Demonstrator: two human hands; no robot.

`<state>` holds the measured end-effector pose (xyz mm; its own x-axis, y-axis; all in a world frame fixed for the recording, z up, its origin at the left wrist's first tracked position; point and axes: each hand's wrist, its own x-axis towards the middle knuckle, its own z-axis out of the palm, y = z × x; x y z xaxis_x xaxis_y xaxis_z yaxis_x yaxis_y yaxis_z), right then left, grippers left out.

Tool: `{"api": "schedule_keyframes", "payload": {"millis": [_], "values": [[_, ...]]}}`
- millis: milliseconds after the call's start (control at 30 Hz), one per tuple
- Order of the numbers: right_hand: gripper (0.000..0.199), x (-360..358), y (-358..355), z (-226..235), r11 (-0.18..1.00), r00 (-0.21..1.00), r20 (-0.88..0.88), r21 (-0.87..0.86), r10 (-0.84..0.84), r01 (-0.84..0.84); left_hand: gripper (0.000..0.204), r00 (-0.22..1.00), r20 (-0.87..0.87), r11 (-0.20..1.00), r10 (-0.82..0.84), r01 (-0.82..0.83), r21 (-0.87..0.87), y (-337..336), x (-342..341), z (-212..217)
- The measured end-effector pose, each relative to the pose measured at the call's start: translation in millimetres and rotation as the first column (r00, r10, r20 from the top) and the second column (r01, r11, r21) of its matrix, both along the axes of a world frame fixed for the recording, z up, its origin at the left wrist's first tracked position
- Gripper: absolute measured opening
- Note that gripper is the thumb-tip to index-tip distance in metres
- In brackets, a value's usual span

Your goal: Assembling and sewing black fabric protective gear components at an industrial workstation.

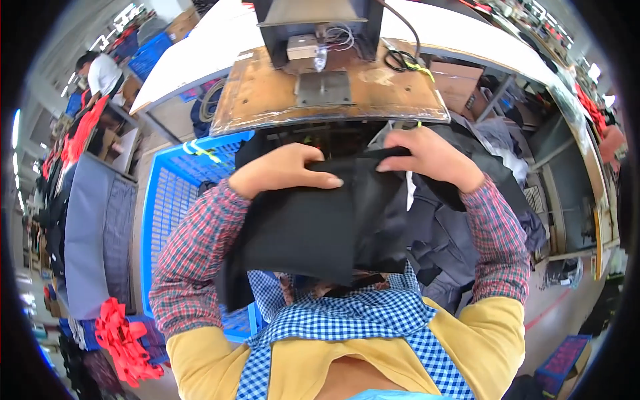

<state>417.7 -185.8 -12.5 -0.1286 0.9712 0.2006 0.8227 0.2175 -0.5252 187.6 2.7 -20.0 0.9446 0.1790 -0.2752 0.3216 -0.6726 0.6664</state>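
Observation:
A piece of black fabric hangs in front of me, held up by its top edge. My left hand grips that edge with the thumb lying over the front of the cloth; its other fingers are hidden behind. To its right, my right hand pinches the same cloth between thumb and bent fingers. A fold or seam runs down the fabric between both hands. Just beyond the hands is the front edge of a worn wooden board, which carries a dark metal machine housing.
A blue plastic crate stands at my left. Dark cloth pieces are heaped at my right. Black-handled scissors lie on the board. Red cloth strips lie at the lower left. Another person works far left.

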Motion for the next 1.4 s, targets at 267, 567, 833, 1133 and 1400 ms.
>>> {"api": "schedule_keyframes", "payload": {"millis": [267,567,833,1133,1400], "values": [[0.03,4.4,73.0,-18.5,0.964,0.911,0.377,0.255,-0.166,0.07,0.06,0.993,0.091,0.952,0.082,-0.105,0.288,54.5,9.8,26.2],[0.029,28.8,137.2,-21.9,0.942,0.876,0.39,0.282,-0.285,0.18,0.051,0.98,0.145,0.957,0.137,-0.169,0.237,117.5,44.1,23.8],[0.027,48.7,166.9,-15.8,0.961,0.886,0.403,0.242,-0.228,0.137,0.052,0.969,0.13,0.967,0.212,-0.227,0.119,144.3,64.9,13.1],[0.037,59.4,179.0,-12.0,0.98,0.9,0.397,0.15,-0.179,0.129,0.056,0.972,0.092,0.97,0.217,-0.225,0.09,159.5,74.7,6.8],[0.029,56.8,178.6,-3.4,0.98,0.901,0.393,0.147,-0.181,0.132,0.054,0.96,0.176,0.962,0.219,-0.242,0.123,164.5,73.9,8.8]]}}
